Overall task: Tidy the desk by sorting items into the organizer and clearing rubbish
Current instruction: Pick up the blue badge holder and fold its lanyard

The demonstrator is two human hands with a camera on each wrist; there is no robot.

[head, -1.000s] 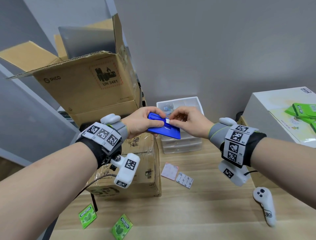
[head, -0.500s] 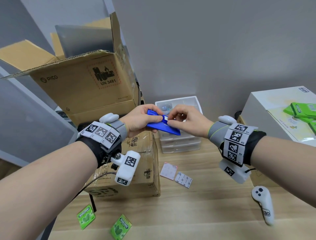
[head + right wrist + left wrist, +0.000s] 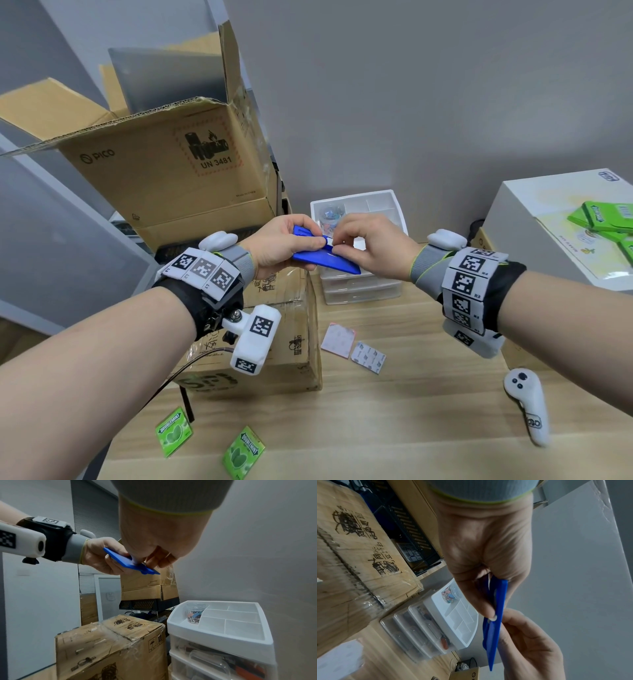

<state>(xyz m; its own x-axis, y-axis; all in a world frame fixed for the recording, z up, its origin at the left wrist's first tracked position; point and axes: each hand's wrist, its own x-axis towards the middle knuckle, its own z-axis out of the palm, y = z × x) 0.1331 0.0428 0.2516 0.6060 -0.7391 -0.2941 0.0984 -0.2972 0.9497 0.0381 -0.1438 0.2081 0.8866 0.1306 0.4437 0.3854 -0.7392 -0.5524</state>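
I hold a flat blue plastic card holder [image 3: 322,258] in the air above the white drawer organizer [image 3: 363,284]. My left hand [image 3: 284,243] grips its left end, thumb on top. With its fingertips my right hand [image 3: 363,245] pinches a small white piece at the holder's top face. In the left wrist view the blue card holder [image 3: 495,622] shows edge-on between my fingers. The right wrist view has the blue card holder [image 3: 130,561] tilted over the white drawer organizer [image 3: 221,632], whose top tray holds a clear cup of binder clips [image 3: 194,614].
A sealed cardboard box [image 3: 274,342] stands left of the organizer, with an open PICO box [image 3: 164,178] behind it. On the wooden desk lie two small packets [image 3: 352,346], two green gum packs [image 3: 209,442] and a white controller [image 3: 527,404]. A white box [image 3: 534,240] with green packs stands right.
Both hands have lifted the blue holder slightly and tilted it flatter. The right fingertips have shifted along the white piece at its top.
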